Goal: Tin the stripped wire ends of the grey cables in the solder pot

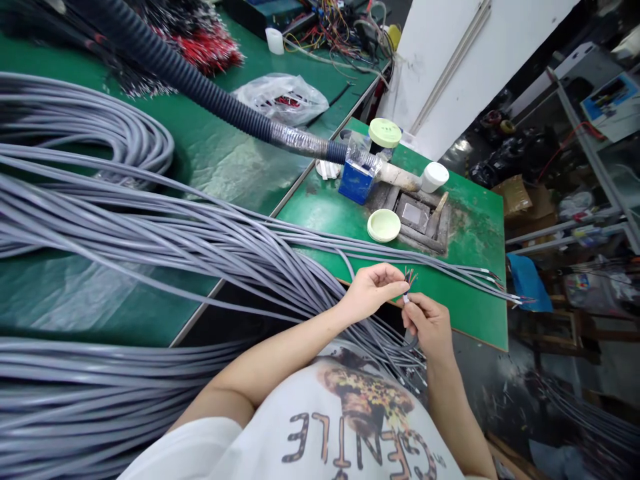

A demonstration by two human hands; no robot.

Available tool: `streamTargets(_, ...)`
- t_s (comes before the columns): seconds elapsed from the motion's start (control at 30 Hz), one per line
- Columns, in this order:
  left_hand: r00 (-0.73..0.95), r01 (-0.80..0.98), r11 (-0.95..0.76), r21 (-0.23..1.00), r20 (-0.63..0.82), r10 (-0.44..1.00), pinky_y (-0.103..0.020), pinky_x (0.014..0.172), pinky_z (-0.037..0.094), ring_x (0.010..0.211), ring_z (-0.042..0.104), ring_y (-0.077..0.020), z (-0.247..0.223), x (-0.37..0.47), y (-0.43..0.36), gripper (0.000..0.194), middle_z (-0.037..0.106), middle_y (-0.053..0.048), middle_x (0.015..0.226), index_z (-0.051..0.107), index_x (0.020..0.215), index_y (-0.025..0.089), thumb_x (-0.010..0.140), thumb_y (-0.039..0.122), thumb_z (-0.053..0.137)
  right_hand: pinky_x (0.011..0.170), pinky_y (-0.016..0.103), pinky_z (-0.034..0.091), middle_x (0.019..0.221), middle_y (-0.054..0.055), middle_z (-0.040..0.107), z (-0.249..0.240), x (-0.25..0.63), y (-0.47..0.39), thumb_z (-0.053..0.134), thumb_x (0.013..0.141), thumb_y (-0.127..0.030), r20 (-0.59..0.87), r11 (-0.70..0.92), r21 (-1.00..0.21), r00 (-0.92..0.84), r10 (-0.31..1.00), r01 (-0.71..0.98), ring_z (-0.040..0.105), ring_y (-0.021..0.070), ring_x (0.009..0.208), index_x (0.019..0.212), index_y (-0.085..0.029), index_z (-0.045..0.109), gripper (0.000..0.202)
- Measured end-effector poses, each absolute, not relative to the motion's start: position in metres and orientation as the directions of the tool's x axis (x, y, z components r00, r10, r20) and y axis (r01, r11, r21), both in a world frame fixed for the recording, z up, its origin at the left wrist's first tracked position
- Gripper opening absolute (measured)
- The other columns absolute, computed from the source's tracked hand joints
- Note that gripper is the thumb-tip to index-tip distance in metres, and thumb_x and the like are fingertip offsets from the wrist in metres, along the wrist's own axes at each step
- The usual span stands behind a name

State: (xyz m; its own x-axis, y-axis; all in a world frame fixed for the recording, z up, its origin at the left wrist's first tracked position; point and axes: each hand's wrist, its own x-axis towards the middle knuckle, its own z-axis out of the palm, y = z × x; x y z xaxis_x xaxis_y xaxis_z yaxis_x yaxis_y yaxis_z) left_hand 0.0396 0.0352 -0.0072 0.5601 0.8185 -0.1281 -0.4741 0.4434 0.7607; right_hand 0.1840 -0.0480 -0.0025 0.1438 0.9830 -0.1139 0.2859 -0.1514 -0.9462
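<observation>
My right hand (pixel 429 325) grips a grey cable near its stripped end, just over the table's front edge. From that end thin coloured wires (pixel 411 275) fan out upward. At those wires my left hand (pixel 375 291) is closed, thumb and fingers pinching near their base. Many long grey cables (pixel 240 243) run from the left side of the table toward my lap, passing beneath my left forearm. Beyond my hands several more grey cables (pixel 440 261) lie across the green board, their stripped ends pointing right.
A solder pot (pixel 416 213) sits on the green board (pixel 475 220), with a pale dish (pixel 384 225) and white jar (pixel 435 177) beside it. A ribbed hose (pixel 225 110) leads to a blue box (pixel 356 182). Coiled cables (pixel 135 137) lie left; shelving stands right.
</observation>
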Motion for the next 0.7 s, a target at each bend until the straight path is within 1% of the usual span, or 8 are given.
streamTargets(0.07,0.568,-0.475,0.437,0.764,-0.114,0.815,-0.021,0.056,0.047,0.057,0.058,-0.0087,-0.008,0.039,0.036,0.034,0.06,0.002,0.064,0.057,0.071,0.013,0.064,0.038,0.08,0.04,0.02,0.031,0.052,-0.005,0.052,-0.003,0.183,-0.048,0.058,0.087,-0.035,-0.113,-0.154,-0.947,0.156,0.981,0.283,0.041,0.0059,0.039,0.086,-0.018,0.067,0.019)
streamTargets(0.13,0.524,-0.498,0.398,0.77,-0.099,0.846,-0.021,0.057,0.046,0.057,0.056,-0.0079,-0.01,0.041,0.035,0.035,0.059,0.002,0.063,0.056,0.07,0.014,0.064,0.039,0.08,0.04,0.02,0.031,0.05,-0.006,0.05,-0.005,0.183,-0.048,0.058,0.086,-0.034,-0.092,-0.142,-0.955,0.199,0.976,0.259,0.04,0.0067,0.04,0.089,-0.018,0.066,0.018)
streamTargets(0.23,0.443,-0.54,0.343,0.769,-0.087,0.892,-0.019,0.055,0.042,0.055,0.051,-0.0059,-0.013,0.046,0.029,0.036,0.055,0.004,0.062,0.056,0.069,0.014,0.065,0.041,0.078,0.04,0.021,0.03,0.046,-0.009,0.039,-0.009,0.182,-0.048,0.06,0.084,-0.034,-0.041,-0.11,-0.966,0.28,0.959,0.234,0.034,0.0073,0.039,0.104,-0.019,0.065,0.025)
streamTargets(0.3,0.43,-0.556,0.332,0.762,-0.077,0.899,-0.02,0.053,0.04,0.053,0.048,-0.0051,-0.017,0.05,0.025,0.036,0.052,0.005,0.061,0.055,0.07,0.014,0.066,0.043,0.077,0.04,0.022,0.029,0.044,-0.01,0.034,-0.01,0.183,-0.047,0.061,0.083,-0.033,-0.033,-0.118,-0.955,0.298,0.954,0.272,0.03,0.0076,0.038,0.113,-0.019,0.063,0.033)
streamTargets(0.4,0.426,-0.565,0.313,0.763,-0.055,0.903,-0.019,0.052,0.038,0.052,0.044,-0.0046,-0.023,0.054,0.018,0.035,0.05,0.006,0.06,0.055,0.07,0.015,0.068,0.043,0.076,0.045,0.024,0.036,0.047,-0.008,0.043,-0.006,0.185,-0.044,0.058,0.085,-0.032,0.008,-0.109,-0.91,0.28,0.96,0.4,0.038,0.0095,0.041,0.114,-0.02,0.065,0.032)
streamTargets(0.53,0.455,-0.559,0.344,0.754,-0.067,0.888,-0.02,0.052,0.038,0.052,0.047,-0.0056,-0.03,0.057,0.013,0.033,0.053,0.005,0.058,0.055,0.071,0.015,0.071,0.042,0.074,0.062,0.028,0.048,0.071,0.001,0.064,0.004,0.185,-0.037,0.057,0.086,-0.031,0.131,-0.031,-0.858,0.277,0.952,0.513,0.058,0.0142,0.062,0.098,-0.019,0.069,0.02)
streamTargets(0.6,0.441,-0.565,0.362,0.741,-0.099,0.892,-0.02,0.053,0.039,0.052,0.049,-0.0061,-0.031,0.057,0.013,0.032,0.056,0.004,0.058,0.056,0.073,0.015,0.072,0.042,0.073,0.064,0.028,0.05,0.081,0.003,0.067,0.007,0.184,-0.032,0.058,0.086,-0.031,0.149,-0.019,-0.846,0.271,0.951,0.533,0.061,0.0155,0.067,0.092,-0.02,0.069,0.017)
streamTargets(0.7,0.387,-0.58,0.345,0.738,-0.123,0.914,-0.021,0.056,0.041,0.055,0.053,-0.0073,-0.028,0.053,0.016,0.03,0.061,0.002,0.062,0.059,0.075,0.015,0.071,0.04,0.074,0.066,0.029,0.051,0.082,0.003,0.068,0.011,0.182,-0.023,0.06,0.085,-0.031,0.162,-0.002,-0.816,0.232,0.959,0.579,0.062,0.0161,0.07,0.089,-0.021,0.07,0.015)
